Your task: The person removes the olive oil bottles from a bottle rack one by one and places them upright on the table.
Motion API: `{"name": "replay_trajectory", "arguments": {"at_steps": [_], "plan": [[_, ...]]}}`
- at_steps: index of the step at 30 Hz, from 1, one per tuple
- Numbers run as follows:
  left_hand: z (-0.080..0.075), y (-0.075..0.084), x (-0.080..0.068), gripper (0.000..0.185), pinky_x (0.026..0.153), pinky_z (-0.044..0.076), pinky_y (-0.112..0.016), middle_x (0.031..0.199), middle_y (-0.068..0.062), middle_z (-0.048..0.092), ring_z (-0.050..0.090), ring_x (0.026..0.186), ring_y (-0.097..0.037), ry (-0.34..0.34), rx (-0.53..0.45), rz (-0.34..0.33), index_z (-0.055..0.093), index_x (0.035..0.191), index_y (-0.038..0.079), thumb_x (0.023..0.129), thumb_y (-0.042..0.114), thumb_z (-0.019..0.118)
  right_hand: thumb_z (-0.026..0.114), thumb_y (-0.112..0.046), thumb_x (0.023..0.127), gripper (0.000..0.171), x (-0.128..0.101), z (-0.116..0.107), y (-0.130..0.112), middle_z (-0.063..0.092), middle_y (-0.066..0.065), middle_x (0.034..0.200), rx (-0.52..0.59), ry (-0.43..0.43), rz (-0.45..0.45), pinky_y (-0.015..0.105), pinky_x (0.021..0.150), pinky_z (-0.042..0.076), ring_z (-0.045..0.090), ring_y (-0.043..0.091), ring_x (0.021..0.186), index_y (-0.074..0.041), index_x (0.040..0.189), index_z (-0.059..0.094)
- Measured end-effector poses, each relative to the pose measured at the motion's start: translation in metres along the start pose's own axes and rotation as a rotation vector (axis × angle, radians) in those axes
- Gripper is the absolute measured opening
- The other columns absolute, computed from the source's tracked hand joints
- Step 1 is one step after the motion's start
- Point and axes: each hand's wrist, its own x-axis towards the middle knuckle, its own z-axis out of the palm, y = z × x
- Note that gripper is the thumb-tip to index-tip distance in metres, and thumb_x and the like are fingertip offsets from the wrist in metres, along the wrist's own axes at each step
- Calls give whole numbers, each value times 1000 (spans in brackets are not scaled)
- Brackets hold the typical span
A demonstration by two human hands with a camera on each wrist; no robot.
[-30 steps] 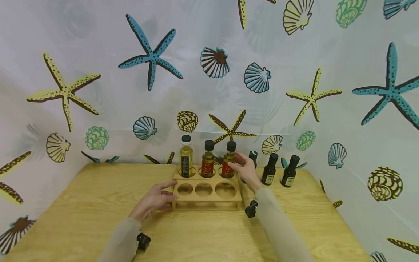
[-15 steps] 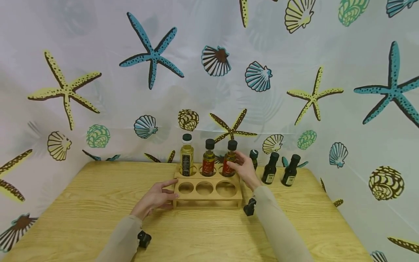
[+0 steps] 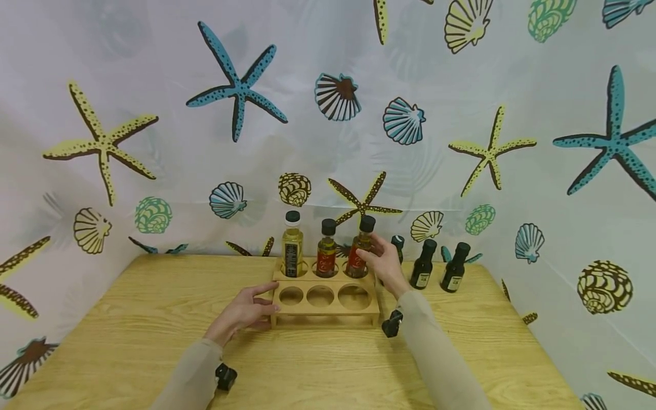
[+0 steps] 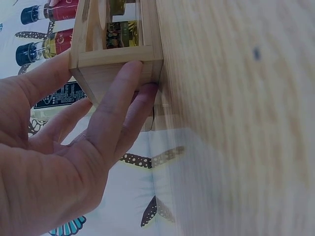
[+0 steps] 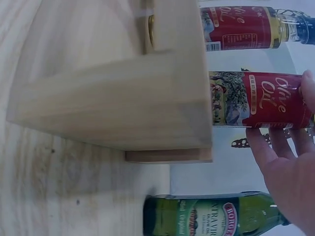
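A two-tier wooden bottle rack [image 3: 328, 311] stands on the table. My right hand [image 3: 384, 263] grips a red-labelled olive oil bottle [image 3: 355, 262] at the upper tier's right hole. That bottle leans slightly right; its base is hidden behind the rack edge in the right wrist view, where fingers and thumb hold its upper label. My left hand [image 3: 243, 310] touches the rack's left end, its extended fingers against the side panel [image 4: 115, 73]. Another red-labelled bottle [image 3: 326, 259] fills the upper middle hole, and a taller clear bottle of yellow oil [image 3: 291, 253] the left one.
Right of the rack stand a green olive oil bottle [image 5: 206, 216], partly hidden by my right hand in the head view, and two dark bottles [image 3: 422, 267] with small pale labels. The lower tier has three holes. A patterned curtain [image 3: 328, 154] hangs behind the table.
The red-labelled bottle in my right hand has risen slightly and its cap has tipped to the right. My left hand stays at the rack's end.
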Motion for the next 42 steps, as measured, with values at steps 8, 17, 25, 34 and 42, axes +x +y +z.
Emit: {"name": "replay_trajectory", "arguments": {"at_steps": [8,17,25,34,42], "plan": [[2,-2,-1,65,83,59,-45,142,-33,44,55,123,-41,-3,5,-7,38,153,15,94,9,66,71,-18,92,63,-7,-1,-6,43,12,152,6,23,-32,49,112,40,41,34,140,-14,149,44],[4,-3,-3,66,83,59,-45,141,-33,44,57,121,-41,-5,0,-9,38,152,15,94,10,66,70,-19,93,65,-10,-7,-8,46,14,150,47,31,-76,49,110,43,45,33,136,-12,150,41],[4,-5,-1,67,83,60,-45,143,-33,43,56,122,-41,-14,-22,-11,36,153,17,94,11,66,70,-20,93,69,-13,-15,-20,40,9,155,75,25,-63,46,108,45,44,29,137,-14,153,36],[-1,1,3,67,84,59,-46,143,-34,44,59,118,-40,-15,4,12,34,154,16,95,14,66,68,-24,94,65,-11,-26,-24,50,11,146,35,20,-110,47,105,47,52,29,129,-16,152,39],[-1,1,0,67,86,58,-47,144,-34,42,57,121,-41,-26,-2,5,33,155,15,95,12,65,69,-27,94,70,-19,-38,-23,45,11,151,-6,47,-91,50,109,43,47,30,135,-16,154,35]]}}
